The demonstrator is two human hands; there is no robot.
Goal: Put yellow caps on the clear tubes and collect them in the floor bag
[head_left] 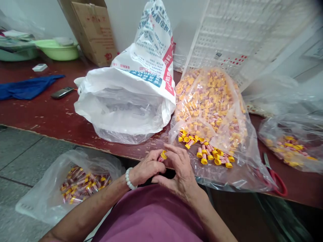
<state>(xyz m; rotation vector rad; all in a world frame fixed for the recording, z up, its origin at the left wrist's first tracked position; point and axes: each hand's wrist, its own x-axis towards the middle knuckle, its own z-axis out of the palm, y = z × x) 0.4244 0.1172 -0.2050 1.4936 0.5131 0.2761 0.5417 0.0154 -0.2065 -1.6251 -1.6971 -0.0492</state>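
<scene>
My left hand (148, 168), with a pale bead bracelet at the wrist, is closed round a small red-and-white tube with a yellow cap (163, 156). Close beside it, my right hand (179, 169) has its fingers curved and apart, the fingertips near the capped tube. On the table to the right, a large clear bag (209, 101) bulges with similar yellow-capped pieces, and several loose ones (204, 158) lie at its mouth. A white printed sack (126, 111) stands open behind my hands. Below on the left, another plastic bag (37, 198) holds more capped tubes.
Red-handled scissors (280, 184) and a smaller bag of pieces (292, 148) are at the right. A white perforated crate (227, 37) leans behind. Toward the left are a phone (62, 92), blue cloth (27, 87), green basin (59, 52) and cardboard box (97, 37) on the red table (50, 112).
</scene>
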